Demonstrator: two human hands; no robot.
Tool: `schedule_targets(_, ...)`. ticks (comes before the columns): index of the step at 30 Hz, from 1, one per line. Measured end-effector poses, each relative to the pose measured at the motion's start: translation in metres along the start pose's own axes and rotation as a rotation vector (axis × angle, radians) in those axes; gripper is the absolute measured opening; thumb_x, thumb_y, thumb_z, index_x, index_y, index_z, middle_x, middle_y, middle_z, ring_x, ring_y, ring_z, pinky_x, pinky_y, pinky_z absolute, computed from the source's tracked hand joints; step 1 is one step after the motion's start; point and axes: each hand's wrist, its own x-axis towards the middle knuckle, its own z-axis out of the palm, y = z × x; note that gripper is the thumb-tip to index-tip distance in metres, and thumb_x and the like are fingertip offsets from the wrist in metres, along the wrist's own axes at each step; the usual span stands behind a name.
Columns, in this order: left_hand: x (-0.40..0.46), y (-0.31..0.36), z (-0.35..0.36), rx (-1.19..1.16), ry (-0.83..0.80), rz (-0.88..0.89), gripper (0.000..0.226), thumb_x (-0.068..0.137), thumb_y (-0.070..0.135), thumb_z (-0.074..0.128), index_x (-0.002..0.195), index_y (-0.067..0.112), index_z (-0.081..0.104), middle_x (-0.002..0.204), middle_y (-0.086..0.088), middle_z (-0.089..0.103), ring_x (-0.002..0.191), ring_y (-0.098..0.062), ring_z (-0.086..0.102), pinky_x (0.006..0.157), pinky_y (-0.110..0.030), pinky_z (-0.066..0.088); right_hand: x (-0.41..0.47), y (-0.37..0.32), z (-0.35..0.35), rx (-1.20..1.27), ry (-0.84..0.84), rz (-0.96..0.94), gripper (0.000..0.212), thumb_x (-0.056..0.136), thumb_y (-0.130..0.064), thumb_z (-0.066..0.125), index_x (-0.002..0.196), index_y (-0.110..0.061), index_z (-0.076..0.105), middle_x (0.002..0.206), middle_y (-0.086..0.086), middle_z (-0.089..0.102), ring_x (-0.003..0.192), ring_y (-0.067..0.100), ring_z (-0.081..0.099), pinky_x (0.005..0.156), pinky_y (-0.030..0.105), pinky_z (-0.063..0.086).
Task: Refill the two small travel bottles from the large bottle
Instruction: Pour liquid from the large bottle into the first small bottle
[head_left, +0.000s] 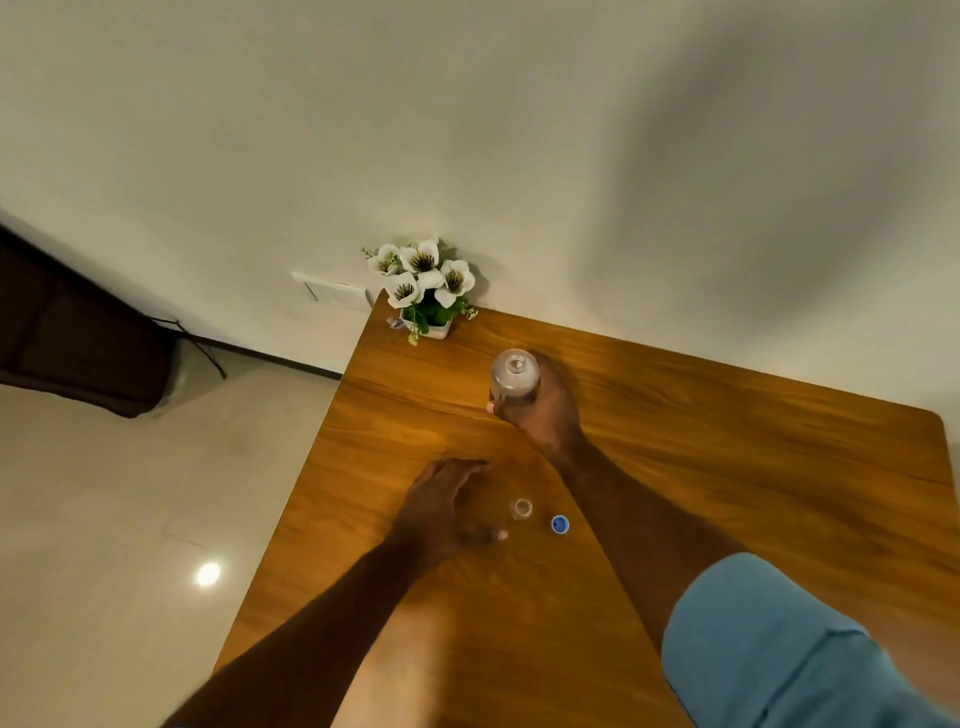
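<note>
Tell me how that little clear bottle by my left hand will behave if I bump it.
The small clear bottle looks light and seemingly empty, so it would probably tip or skid. It stands uncapped, so it may roll once down.

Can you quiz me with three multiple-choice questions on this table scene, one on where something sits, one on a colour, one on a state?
1. Where is the flower pot?
A. at the far corner of the table, by the wall
B. beside the blue cap
C. on the floor

2. What colour is the loose cap on the table?
A. red
B. blue
C. white

3. What state is the large bottle in?
A. capped, lying on its side
B. upright, open, gripped by the right hand
C. upside down in the left hand

Answers: 1 A, the pot stands at the far corner against the wall. 2 B, the cap is blue. 3 B, its open neck faces up with fingers round it.
</note>
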Motion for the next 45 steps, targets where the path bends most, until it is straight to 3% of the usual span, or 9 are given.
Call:
schedule_targets(9, 0.004, 0.004, 0.002, 0.001, -0.044, -0.039, 0.095, 0.058, 0.069, 0.084, 0.141, 0.058, 0.04, 0.148, 0.019, 0.039, 0.135, -0.011, 0.041, 0.111, -0.041, 0.044, -0.018, -0.025, -0.03, 0.039, 0.114, -0.07, 0.071, 0.067, -0.035, 0.09, 0.127, -0.03, 0.052, 0.114, -0.015, 0.061, 0.102, 0.002, 0.058, 0.078, 0.009, 0.049)
schedule_targets(13, 0.002, 0.015, 0.007, 0.023, -0.082, -0.04, 0.089, 0.063, 0.059, 0.087, 0.141, 0.053, 0.044, 0.151, 0.014, 0.041, 0.14, -0.018, 0.041, 0.114, -0.049, 0.043, -0.048, -0.038, -0.08, -0.046, 0.14, -0.114, 0.074, 0.067, -0.043, 0.087, 0.126, -0.045, 0.042, 0.112, -0.032, 0.053, 0.105, -0.011, 0.054, 0.076, 0.006, 0.048)
schedule_targets(17, 0.002, 0.02, 0.022, 0.045, -0.061, 0.025, 0.08, 0.069, 0.052, 0.087, 0.14, 0.043, 0.053, 0.142, 0.019, 0.049, 0.138, -0.017, 0.043, 0.114, -0.047, 0.043, -0.086, -0.03, -0.12, -0.091, 0.164, -0.088, 0.074, 0.068, -0.042, 0.088, 0.128, -0.041, 0.045, 0.117, -0.025, 0.057, 0.107, -0.004, 0.056, 0.08, 0.009, 0.048)
schedule_targets(23, 0.003, 0.02, 0.047, 0.1, 0.032, -0.011, 0.056, 0.08, 0.049, 0.08, 0.132, 0.041, 0.061, 0.139, 0.006, 0.058, 0.125, -0.015, 0.054, 0.099, -0.034, 0.048, -0.129, -0.005, -0.143, -0.085, 0.219, -0.008, 0.076, 0.068, -0.036, 0.09, 0.129, -0.038, 0.045, 0.122, -0.013, 0.06, 0.11, 0.009, 0.058, 0.085, 0.028, 0.056)
schedule_targets(30, 0.004, 0.032, 0.057, -0.052, 0.099, 0.006, 0.049, 0.084, 0.045, 0.08, 0.129, 0.032, 0.065, 0.121, 0.02, 0.059, 0.107, 0.003, 0.053, 0.081, -0.009, 0.036, -0.153, -0.001, -0.149, -0.064, 0.252, -0.001, 0.075, 0.068, -0.045, 0.087, 0.128, -0.044, 0.042, 0.118, -0.024, 0.057, 0.11, 0.0, 0.056, 0.083, 0.019, 0.053)
schedule_targets(34, 0.009, 0.073, 0.041, -0.238, 0.133, 0.08, 0.048, 0.082, 0.038, 0.083, 0.126, 0.032, 0.067, 0.112, 0.023, 0.067, 0.102, 0.009, 0.062, 0.08, -0.015, 0.054, -0.163, -0.022, -0.165, -0.045, 0.295, -0.041, 0.072, 0.067, -0.052, 0.084, 0.125, -0.053, 0.042, 0.118, -0.031, 0.056, 0.111, -0.002, 0.055, 0.082, 0.013, 0.051)
schedule_targets(37, 0.016, 0.119, 0.017, -0.327, 0.19, 0.204, 0.042, 0.08, 0.027, 0.087, 0.119, 0.032, 0.071, 0.107, 0.015, 0.072, 0.098, 0.008, 0.065, 0.075, -0.008, 0.052, -0.166, -0.049, -0.185, -0.036, 0.356, -0.084, 0.069, 0.066, -0.054, 0.083, 0.122, -0.054, 0.043, 0.116, -0.026, 0.058, 0.105, -0.001, 0.058, 0.077, 0.017, 0.053)
schedule_targets(41, 0.02, 0.201, -0.024, -0.412, 0.228, 0.368, 0.038, 0.079, 0.015, 0.088, 0.115, 0.02, 0.075, 0.1, 0.004, 0.078, 0.097, -0.014, 0.073, 0.081, -0.028, 0.061, -0.164, -0.099, -0.23, -0.032, 0.41, -0.201, 0.068, 0.066, -0.053, 0.082, 0.122, -0.055, 0.043, 0.111, -0.033, 0.059, 0.101, -0.003, 0.06, 0.072, 0.014, 0.054)
schedule_targets(45, 0.004, 0.292, -0.068, -0.487, 0.274, 0.544, 0.042, 0.076, 0.014, 0.09, 0.116, 0.018, 0.076, 0.094, 0.002, 0.081, 0.088, -0.013, 0.076, 0.08, -0.03, 0.063, -0.164, -0.159, -0.285, -0.109, 0.437, -0.319, 0.075, 0.062, -0.056, 0.078, 0.126, -0.049, 0.039, 0.111, -0.033, 0.059, 0.098, -0.005, 0.061, 0.071, 0.011, 0.052)
